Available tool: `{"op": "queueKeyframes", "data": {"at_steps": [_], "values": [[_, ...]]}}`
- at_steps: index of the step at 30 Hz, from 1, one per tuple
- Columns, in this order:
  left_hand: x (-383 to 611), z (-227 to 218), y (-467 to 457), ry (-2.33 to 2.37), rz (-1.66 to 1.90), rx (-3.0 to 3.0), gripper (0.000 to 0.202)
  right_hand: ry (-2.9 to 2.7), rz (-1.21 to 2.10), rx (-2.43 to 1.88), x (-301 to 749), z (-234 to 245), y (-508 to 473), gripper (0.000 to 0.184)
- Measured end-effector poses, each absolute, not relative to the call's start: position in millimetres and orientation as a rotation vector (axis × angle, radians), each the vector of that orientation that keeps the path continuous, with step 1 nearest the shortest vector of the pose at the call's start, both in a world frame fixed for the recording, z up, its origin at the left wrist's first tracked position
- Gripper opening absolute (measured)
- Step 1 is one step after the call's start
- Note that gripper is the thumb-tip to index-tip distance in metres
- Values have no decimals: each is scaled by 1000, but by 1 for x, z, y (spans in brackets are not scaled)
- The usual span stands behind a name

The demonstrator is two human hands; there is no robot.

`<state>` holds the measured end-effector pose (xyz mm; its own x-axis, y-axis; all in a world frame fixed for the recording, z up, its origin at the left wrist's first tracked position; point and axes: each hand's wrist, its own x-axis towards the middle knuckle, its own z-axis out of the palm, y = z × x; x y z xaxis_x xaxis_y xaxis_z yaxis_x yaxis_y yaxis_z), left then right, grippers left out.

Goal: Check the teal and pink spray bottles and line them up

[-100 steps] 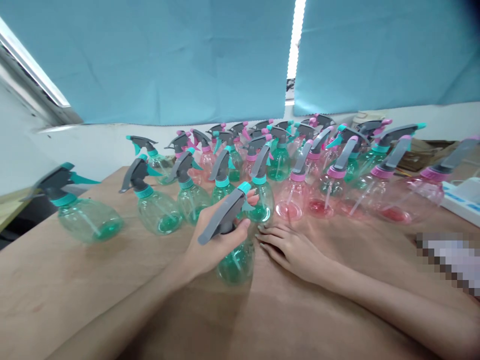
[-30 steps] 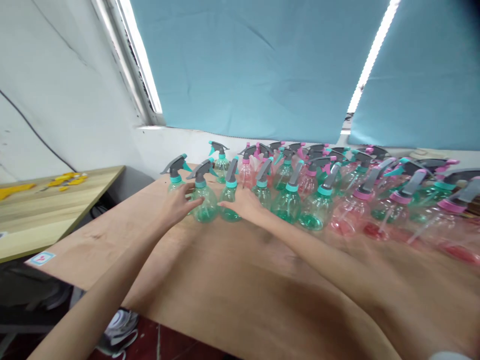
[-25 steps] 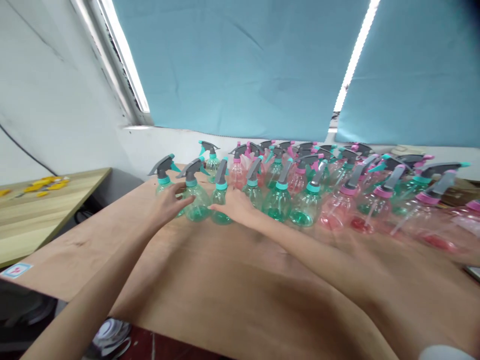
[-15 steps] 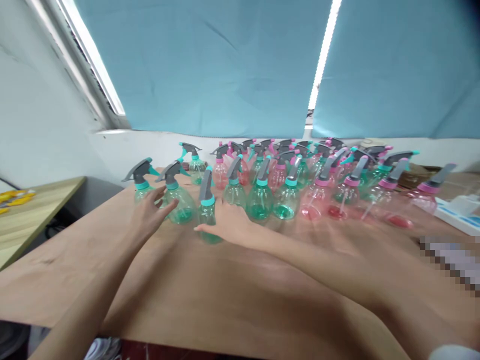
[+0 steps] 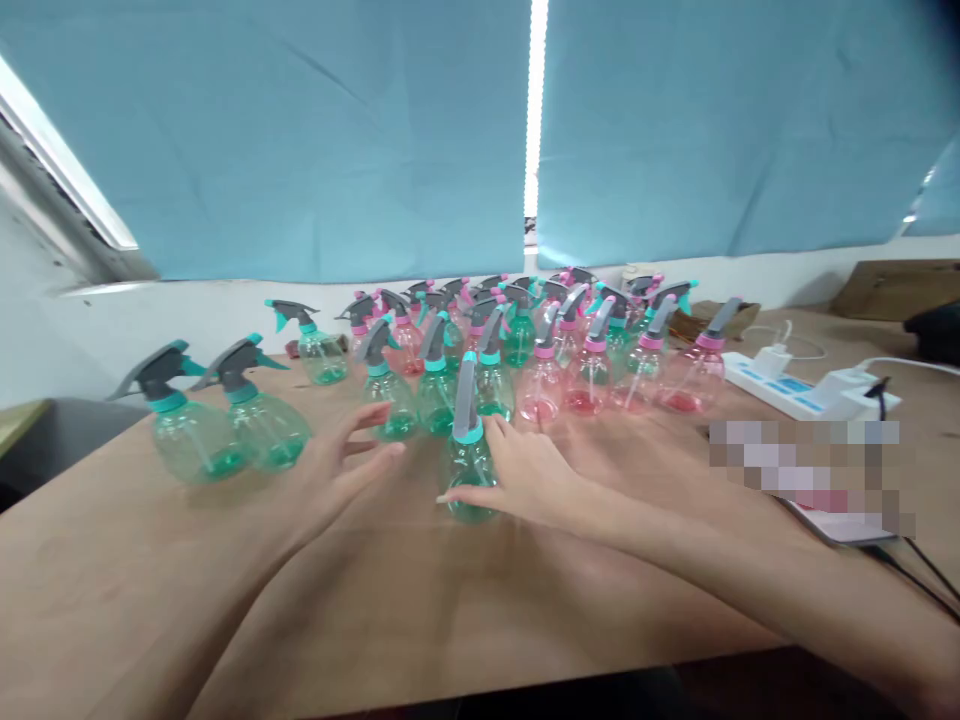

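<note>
A green spray bottle point(image 5: 466, 455) with a grey trigger and teal collar stands on the brown table point(image 5: 420, 610), a little in front of the rows of other bottles. My right hand point(image 5: 525, 480) is curled round its right side, thumb behind and fingers under its front. My left hand point(image 5: 339, 478) hovers just left of it, fingers stretched out and apart, holding nothing. Two green bottles point(image 5: 225, 425) stand apart at the far left.
Several green and pink spray bottles point(image 5: 525, 350) crowd the back of the table under blue curtains. A white power strip point(image 5: 795, 395) with cables lies at the right, near a blurred flat object point(image 5: 810, 470). Brown cardboard point(image 5: 892, 288) leans at the back right.
My right hand has drawn one green bottle out of the front row toward me. My left hand left the two leftmost bottles and moved right. The view has swung to the right.
</note>
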<state>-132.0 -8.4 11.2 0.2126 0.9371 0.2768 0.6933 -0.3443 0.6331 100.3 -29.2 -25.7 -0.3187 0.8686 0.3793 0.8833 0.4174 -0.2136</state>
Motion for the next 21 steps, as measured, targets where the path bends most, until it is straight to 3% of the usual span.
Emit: {"op": "queueKeyframes", "data": {"at_steps": [9,21], "values": [[-7,11,10,1115,893,2089,54,-2164,-41,-1275,148,-42,-20,77],[10,-1,28,1004,1103,1974,27,-2242,174,-965,166,-73,16,93]]}}
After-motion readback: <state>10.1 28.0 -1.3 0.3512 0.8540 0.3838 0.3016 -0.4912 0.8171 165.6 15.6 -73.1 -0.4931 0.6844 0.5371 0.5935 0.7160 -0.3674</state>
